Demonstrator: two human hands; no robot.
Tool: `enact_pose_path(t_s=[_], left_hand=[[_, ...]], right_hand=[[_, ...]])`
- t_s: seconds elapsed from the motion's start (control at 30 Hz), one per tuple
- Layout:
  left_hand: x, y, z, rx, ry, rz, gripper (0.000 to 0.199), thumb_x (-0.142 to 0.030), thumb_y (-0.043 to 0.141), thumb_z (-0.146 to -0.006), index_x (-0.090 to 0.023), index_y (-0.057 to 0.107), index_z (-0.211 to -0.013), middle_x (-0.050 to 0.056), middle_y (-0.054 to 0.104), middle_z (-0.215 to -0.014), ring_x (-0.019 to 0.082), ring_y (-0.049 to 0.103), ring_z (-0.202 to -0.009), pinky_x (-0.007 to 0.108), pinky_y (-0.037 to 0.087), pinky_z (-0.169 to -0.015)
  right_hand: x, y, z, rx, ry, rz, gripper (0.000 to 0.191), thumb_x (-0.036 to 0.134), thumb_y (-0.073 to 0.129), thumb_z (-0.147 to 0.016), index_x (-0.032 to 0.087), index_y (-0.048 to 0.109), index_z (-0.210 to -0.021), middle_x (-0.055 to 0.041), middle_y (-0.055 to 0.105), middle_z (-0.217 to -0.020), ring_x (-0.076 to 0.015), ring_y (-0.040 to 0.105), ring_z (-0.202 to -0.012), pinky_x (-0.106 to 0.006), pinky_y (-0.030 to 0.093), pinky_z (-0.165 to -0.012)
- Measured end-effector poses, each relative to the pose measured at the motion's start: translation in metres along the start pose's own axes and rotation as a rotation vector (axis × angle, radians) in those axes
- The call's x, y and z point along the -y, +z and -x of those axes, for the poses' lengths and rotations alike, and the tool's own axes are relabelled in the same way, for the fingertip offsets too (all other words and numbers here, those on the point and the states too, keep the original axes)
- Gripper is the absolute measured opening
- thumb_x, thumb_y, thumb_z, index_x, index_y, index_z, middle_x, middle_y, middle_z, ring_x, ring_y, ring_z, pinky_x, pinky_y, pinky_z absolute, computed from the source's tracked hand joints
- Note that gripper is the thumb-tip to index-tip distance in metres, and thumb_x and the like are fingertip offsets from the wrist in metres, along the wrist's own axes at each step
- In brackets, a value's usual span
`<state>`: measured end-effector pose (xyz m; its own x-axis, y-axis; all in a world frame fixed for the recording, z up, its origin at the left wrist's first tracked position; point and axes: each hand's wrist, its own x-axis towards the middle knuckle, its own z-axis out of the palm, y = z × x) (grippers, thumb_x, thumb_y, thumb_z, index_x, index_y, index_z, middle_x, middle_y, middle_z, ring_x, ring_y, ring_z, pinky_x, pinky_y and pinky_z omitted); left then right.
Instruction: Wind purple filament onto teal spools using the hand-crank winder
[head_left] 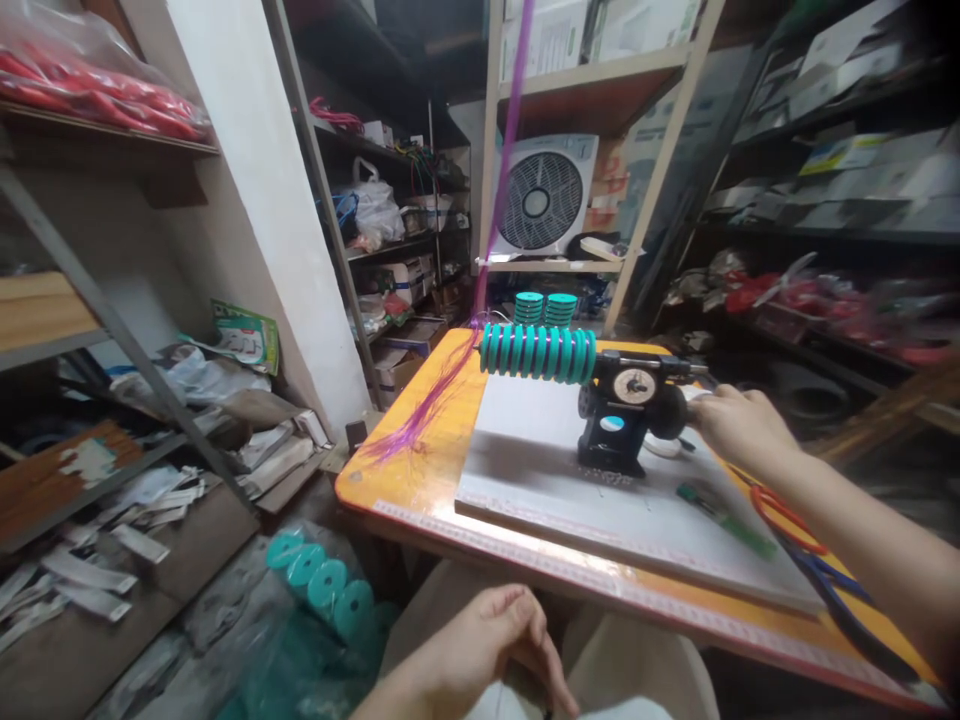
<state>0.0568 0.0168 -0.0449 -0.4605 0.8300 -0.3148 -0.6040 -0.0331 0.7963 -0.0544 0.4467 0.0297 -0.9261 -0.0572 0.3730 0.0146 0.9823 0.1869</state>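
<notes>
A black hand-cranked coil winder [613, 440] stands on a white board [525, 440] on an orange table [390, 490]. Its shaft carries a row of teal spools [536, 354] with purple thread showing between the flanges. My right hand [739, 425] is closed around the crank handle at the winder's right side. My left hand [506, 630] hangs over my lap below the table edge, fingers loosely bent and apart, with nothing seen in it. Purple threads [504, 170] run from above down to the spools' left end, and a loose purple bundle [420, 415] spreads over the table's left corner.
Two stacks of teal spools [546, 308] stand behind the winder. A green-handled tool [727, 520] and orange-handled scissors [787, 518] lie at the right. A plastic bag of spools [330, 590] sits below left. Shelves and a box fan [541, 195] fill the background.
</notes>
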Motion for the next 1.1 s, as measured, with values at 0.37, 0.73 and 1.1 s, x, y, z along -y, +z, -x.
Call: enact_pose_path(t_s=[0.37,0.73,1.1], left_hand=[[-0.027,0.015,-0.014,-0.17,0.095,-0.109,0.071,-0.076,0.047,-0.064,-0.011,0.025,-0.083,-0.007,0.014,-0.048,-0.005,0.022,-0.04,0.012,0.036,-0.046],[-0.069,0.012,-0.053,-0.093,0.212,-0.039,0.056,-0.064,0.044,-0.075,-0.013,0.022,-0.085,-0.005,0.004,-0.054,-0.006,0.015,-0.038,0.013,0.036,-0.045],[-0.061,0.002,-0.062,-0.029,0.154,0.015,0.061,-0.067,0.045,-0.073,-0.013,0.02,-0.084,-0.007,0.006,-0.052,-0.006,0.018,-0.036,0.011,0.035,-0.046]], right_hand=[[0.017,-0.008,0.019,0.012,-0.043,0.028,0.028,0.028,0.048,-0.091,0.016,0.068,-0.075,-0.0097,0.066,-0.08,-0.0233,0.047,-0.08,-0.033,0.02,-0.063],[0.029,-0.01,0.053,-0.018,-0.077,0.061,0.036,0.012,0.038,-0.087,0.013,0.069,-0.105,-0.0094,0.068,-0.098,-0.0239,0.056,-0.089,-0.035,0.042,-0.079],[0.08,-0.03,0.095,-0.434,0.173,0.062,0.056,0.034,0.035,-0.091,0.02,0.033,-0.145,-0.0164,0.063,-0.095,-0.0376,0.055,-0.095,-0.055,0.043,-0.08]])
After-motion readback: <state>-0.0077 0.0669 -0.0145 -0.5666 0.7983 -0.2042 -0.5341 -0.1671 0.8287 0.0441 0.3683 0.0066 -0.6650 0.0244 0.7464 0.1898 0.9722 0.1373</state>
